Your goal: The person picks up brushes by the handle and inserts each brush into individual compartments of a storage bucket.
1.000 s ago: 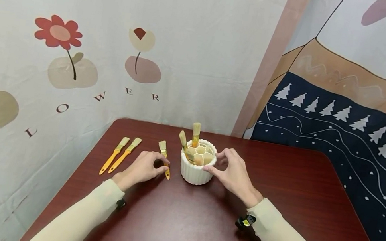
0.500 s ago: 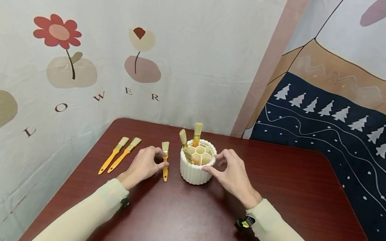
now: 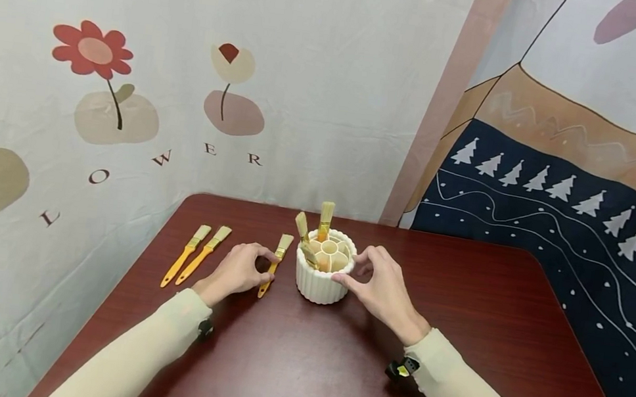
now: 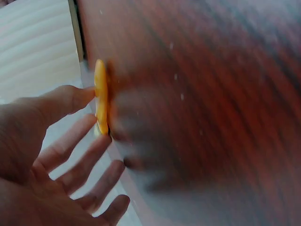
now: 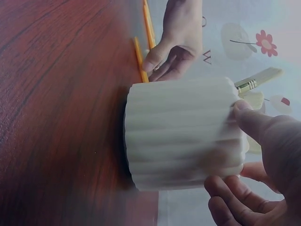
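A flat paintbrush (image 3: 284,243) with a yellow handle lies on the table, bristles pointing away from me. My left hand (image 3: 236,269) pinches its handle (image 4: 101,94) between thumb and fingers, low over the wood in the left wrist view. To its right stands a white ribbed pot (image 3: 322,286) with several petal-shaped compartments around a round middle one. One paintbrush (image 3: 326,216) stands upright at the pot's back and another paintbrush (image 3: 302,224) leans at its left. With thumb and fingertips my right hand (image 3: 383,287) holds the pot's right side at the rim.
Two more yellow-handled paintbrushes, an outer brush (image 3: 184,256) and an inner brush (image 3: 204,255), lie side by side to the left of my left hand. Behind the dark red table (image 3: 309,369) hangs a printed cloth (image 3: 332,81).
The brush at my left hand has swung round, its bristle end going right and its handle end left. The left hand first shifted slightly right. Right hand and pot have stayed put.
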Demonstrator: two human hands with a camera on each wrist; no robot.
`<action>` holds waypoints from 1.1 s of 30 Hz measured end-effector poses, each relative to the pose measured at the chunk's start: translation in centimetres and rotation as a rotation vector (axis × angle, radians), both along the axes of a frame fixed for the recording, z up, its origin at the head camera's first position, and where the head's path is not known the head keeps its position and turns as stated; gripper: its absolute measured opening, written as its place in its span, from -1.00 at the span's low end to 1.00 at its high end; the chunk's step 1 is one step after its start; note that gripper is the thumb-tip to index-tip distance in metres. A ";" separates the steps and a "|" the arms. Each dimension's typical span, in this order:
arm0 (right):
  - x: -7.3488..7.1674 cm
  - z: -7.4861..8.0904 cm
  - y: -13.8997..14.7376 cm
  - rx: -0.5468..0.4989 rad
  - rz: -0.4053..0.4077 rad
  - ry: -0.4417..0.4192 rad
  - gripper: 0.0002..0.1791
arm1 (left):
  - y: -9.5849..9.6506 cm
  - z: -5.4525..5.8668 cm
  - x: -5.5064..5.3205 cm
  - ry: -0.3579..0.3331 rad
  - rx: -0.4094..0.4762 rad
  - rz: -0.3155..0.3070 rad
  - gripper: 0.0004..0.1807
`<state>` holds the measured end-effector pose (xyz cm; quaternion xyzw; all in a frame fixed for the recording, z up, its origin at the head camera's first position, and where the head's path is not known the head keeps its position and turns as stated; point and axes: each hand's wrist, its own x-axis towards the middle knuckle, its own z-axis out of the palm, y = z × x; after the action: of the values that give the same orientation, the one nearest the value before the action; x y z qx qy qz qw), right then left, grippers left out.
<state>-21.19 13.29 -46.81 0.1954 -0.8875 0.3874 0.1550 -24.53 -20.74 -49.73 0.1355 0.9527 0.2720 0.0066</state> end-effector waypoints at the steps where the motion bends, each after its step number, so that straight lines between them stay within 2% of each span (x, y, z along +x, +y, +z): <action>1: 0.0 0.0 0.0 -0.002 0.000 0.004 -0.49 | -0.1 0.0 -0.1 -0.012 0.001 -0.001 -0.65; 6: 0.3 -0.1 -0.3 -0.007 -0.018 0.009 -0.48 | -0.6 0.1 -0.3 -0.061 -0.022 0.016 -0.62; 10: 0.6 -0.2 -0.7 -0.005 -0.044 0.017 -0.47 | -0.8 0.1 -0.3 -0.075 -0.040 0.031 -0.59; 18: 1.4 -0.4 -1.4 0.002 -0.060 0.055 -0.48 | -1.0 -0.1 -0.4 -0.028 -0.037 0.019 -0.55; 23: 1.6 -0.3 -1.5 0.015 -0.056 0.071 -0.49 | -0.9 -0.2 -0.5 -0.001 -0.011 0.025 -0.62; 28: 1.8 -0.3 -1.5 0.022 -0.056 0.075 -0.51 | -0.2 -0.5 -0.7 0.023 0.040 0.077 -0.60; 33: 1.9 -0.3 -1.6 0.012 -0.041 0.074 -0.53 | 0.7 -0.4 -1.2 0.002 0.023 0.152 -0.58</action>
<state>-19.26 11.72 -47.09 0.1923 -0.8873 0.3715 0.1943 -25.69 -20.06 -50.15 0.0629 0.9570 0.2827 -0.0169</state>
